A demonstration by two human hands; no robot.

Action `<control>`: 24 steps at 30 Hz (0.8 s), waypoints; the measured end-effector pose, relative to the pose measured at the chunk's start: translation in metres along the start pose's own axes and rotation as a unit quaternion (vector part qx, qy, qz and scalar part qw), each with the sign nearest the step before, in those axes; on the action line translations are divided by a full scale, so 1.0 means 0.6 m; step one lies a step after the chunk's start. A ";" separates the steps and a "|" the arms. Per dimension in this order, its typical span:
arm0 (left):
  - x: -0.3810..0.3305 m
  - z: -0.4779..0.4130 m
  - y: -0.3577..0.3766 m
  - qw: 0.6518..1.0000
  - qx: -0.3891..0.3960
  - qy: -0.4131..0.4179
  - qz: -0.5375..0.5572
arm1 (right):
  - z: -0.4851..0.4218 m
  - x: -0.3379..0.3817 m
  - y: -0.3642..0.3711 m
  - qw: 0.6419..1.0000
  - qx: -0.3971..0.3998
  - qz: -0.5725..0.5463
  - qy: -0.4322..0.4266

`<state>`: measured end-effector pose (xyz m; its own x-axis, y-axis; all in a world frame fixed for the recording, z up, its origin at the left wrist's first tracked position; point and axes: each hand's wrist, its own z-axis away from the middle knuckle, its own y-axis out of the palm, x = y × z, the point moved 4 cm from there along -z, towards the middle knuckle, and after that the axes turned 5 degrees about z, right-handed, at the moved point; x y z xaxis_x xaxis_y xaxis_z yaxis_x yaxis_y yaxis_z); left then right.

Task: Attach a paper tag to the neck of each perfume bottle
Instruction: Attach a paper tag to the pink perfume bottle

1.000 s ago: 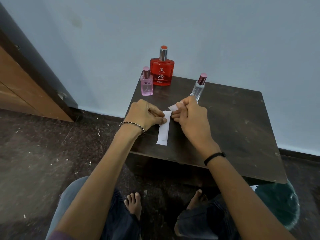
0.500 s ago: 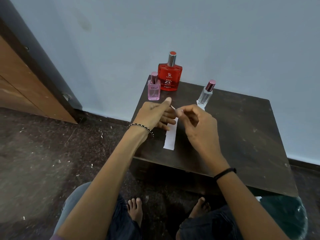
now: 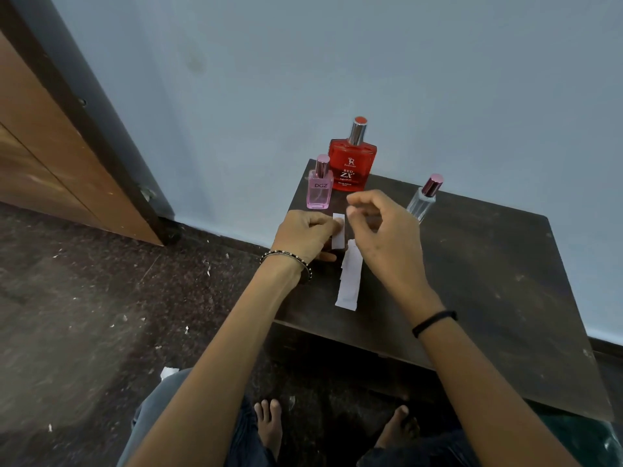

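Pinching a small paper tag (image 3: 338, 230), the left hand (image 3: 308, 235) sits near the table's (image 3: 472, 264) left edge; the right hand (image 3: 381, 230) hovers just beside the tag, fingers loosely curled, empty

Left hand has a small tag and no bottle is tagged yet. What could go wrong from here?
1. The slim clear bottle stands just behind the right hand; a reach could tip it.
2. The left hand only pinches the paper tag by one edge, so it could slip or crease.
3. The paper strip lies loose near the table's front edge; a forearm could sweep it off.
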<state>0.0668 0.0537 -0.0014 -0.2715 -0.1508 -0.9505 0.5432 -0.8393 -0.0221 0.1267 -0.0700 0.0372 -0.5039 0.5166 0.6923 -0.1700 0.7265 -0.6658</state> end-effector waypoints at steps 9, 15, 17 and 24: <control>0.004 -0.005 -0.006 1.000 0.006 0.008 -0.003 | -0.081 0.001 0.068 0.990 0.118 -0.066 0.028; 0.009 -0.009 -0.005 1.000 0.006 0.004 0.009 | -0.099 -0.021 0.062 0.991 0.113 -0.073 0.013; 0.010 -0.007 -0.005 1.000 0.009 -0.001 0.010 | -0.092 -0.024 0.045 0.993 0.102 -0.061 0.008; 0.002 -0.010 -0.001 1.000 -0.009 0.007 0.009 | -0.006 -0.049 -0.057 0.991 0.042 -0.099 0.077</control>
<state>0.0708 0.0571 -0.0042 -0.2510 -0.1579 -0.9550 0.5626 -0.8266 -0.0112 0.1503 -0.1084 0.0403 -0.3196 0.4347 0.8420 -0.3270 0.7834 -0.5286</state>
